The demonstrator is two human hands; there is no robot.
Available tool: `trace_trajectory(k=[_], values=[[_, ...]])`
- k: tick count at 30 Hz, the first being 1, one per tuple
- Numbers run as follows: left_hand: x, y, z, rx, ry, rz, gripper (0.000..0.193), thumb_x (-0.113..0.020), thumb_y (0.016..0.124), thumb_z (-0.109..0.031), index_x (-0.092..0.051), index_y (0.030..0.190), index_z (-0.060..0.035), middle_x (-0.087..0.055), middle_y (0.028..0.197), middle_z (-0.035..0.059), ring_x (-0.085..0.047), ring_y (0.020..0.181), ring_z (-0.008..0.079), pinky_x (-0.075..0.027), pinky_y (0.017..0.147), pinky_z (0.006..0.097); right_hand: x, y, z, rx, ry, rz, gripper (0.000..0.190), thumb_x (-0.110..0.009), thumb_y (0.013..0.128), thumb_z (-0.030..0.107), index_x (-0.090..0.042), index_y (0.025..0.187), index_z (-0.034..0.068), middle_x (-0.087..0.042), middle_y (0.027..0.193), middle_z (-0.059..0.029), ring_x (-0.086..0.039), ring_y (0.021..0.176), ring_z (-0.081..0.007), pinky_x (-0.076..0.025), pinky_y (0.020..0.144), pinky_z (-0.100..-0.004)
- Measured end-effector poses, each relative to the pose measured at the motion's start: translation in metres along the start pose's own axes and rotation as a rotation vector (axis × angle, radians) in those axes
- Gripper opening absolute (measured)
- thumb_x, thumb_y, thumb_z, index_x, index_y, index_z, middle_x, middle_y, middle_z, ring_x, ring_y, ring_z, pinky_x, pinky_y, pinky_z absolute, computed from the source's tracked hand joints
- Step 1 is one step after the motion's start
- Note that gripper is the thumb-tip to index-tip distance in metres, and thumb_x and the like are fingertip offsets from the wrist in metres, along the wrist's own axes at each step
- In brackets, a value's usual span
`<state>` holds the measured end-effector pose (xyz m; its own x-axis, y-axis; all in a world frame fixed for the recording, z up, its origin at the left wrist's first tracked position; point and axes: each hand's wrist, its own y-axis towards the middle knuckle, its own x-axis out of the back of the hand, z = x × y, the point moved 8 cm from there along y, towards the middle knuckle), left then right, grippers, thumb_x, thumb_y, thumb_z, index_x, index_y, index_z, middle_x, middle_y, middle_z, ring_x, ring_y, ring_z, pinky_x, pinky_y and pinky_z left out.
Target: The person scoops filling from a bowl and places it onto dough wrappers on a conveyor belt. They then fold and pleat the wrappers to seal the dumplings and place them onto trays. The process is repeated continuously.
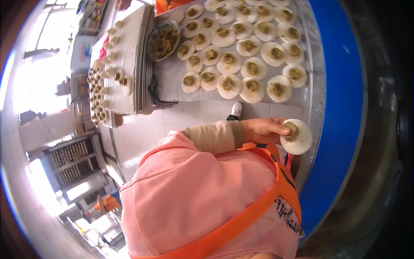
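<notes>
My left hand (266, 130) reaches to the right, near the metal table's edge. It holds a flat round dough wrapper (300, 142) by its left side, with the thumb pressed on a clump of greenish-brown filling (290, 131). My right hand is not in view. In front of me, rows of round dough wrappers (229, 85), many bearing a mound of filling, lie on the metal table (168, 84). A bowl of filling (164, 40) with a pale rim stands at the table's left side.
A stack of trays or boards (137, 64) stands left of the table, with small dough pieces (97, 94) on top. A blue strip (339, 97) runs along the right. At lower left is a rack of trays (72, 158). Another person's hand (123, 4) shows at the top.
</notes>
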<state>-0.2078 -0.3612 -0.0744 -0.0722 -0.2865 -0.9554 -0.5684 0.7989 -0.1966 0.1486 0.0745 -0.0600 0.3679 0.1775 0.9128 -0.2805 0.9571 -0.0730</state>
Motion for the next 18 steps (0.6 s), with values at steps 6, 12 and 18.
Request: trace_trajectory(k=[6, 12, 18], values=[[0.063, -0.159, -0.081, -0.481, -0.14, -0.258, 0.059, -0.068, 0.079, -0.011, -0.038, 0.13, -0.0068, -0.049, 0.124, 0.0071, -0.047, 0.117, 0.0222, -0.036, 0.102, 0.0444, -0.072, -0.068, 0.247, 0.516, 0.306, 0.301, 0.047, -0.063, 0.081, 0.013, -0.046, 0.121, -0.005, -0.056, 0.111, -0.0179, -0.059, 0.093, -0.0249, -0.048, 0.084, -0.0325], [0.154, -0.32, -0.155, -0.916, -0.017, -0.599, 0.043, -0.056, 0.087, -0.01, -0.041, 0.127, -0.0048, -0.052, 0.122, 0.0096, -0.052, 0.112, 0.0242, -0.044, 0.095, 0.0429, -0.227, -0.264, 0.467, 0.631, 0.666, 1.143, 0.047, -0.062, 0.077, 0.001, -0.043, 0.121, -0.005, -0.052, 0.115, -0.0137, -0.054, 0.101, -0.021, -0.046, 0.088, -0.0314], [0.216, -0.397, -0.195, -0.993, 0.025, -0.831, 0.037, -0.052, 0.09, -0.008, -0.04, 0.124, -0.0002, -0.051, 0.12, 0.0122, -0.051, 0.111, 0.0237, -0.043, 0.096, 0.0411, -0.307, -0.555, 0.561, 1.209, 0.32, 1.829, 0.05, -0.072, 0.073, 0.01, -0.047, 0.116, -0.001, -0.056, 0.106, -0.008, -0.055, 0.096, -0.0141, -0.047, 0.083, -0.0276]])
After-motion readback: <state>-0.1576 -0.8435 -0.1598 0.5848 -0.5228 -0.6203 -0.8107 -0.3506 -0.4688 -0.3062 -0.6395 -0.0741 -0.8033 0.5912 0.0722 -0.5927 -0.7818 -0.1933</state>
